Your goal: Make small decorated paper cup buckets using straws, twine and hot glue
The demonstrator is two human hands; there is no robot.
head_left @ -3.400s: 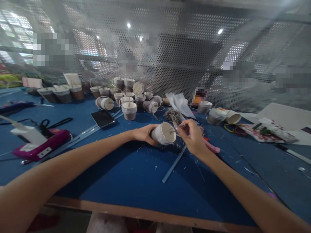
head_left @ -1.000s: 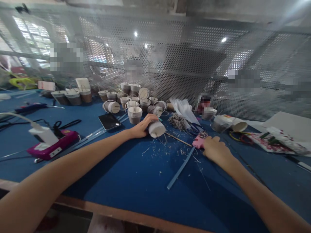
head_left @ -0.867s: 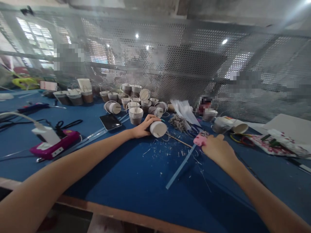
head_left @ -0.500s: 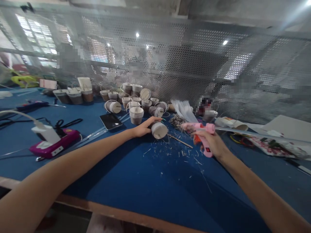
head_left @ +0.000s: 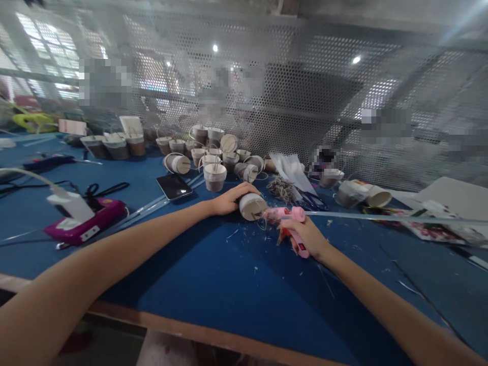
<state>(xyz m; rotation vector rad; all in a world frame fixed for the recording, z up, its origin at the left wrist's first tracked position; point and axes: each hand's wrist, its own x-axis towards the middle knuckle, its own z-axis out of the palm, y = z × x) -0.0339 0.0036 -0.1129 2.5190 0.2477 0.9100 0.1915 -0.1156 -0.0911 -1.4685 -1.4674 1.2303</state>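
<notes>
My left hand (head_left: pixel 231 199) is closed around a small pot (head_left: pixel 251 207) that lies on its side, its pale round end turned toward me and to the right. In my right hand (head_left: pixel 305 236) is a pink glue gun (head_left: pixel 292 214), gripped by the handle. A long clear glue stick (head_left: pixel 366 217) sticks out of its back to the right. The gun's nozzle points left and is at the pale end of the pot; whether it touches cannot be made out. Just behind lies a bundle of thin brown twigs or string (head_left: pixel 281 189).
Several small pots (head_left: pixel 214 177) with wire handles stand at the back. Left of them lie a phone (head_left: pixel 174 187) and clear glue sticks (head_left: pixel 148 207). A purple power strip (head_left: pixel 86 223) with a white plug sits at left. Plastic bags (head_left: pixel 292 173) and blue-handled scissors (head_left: pixel 314 201) lie behind the gun.
My right hand has brought the glue gun left and slightly down, up to the end of the pot. My left hand still holds the pot in nearly the same place.
</notes>
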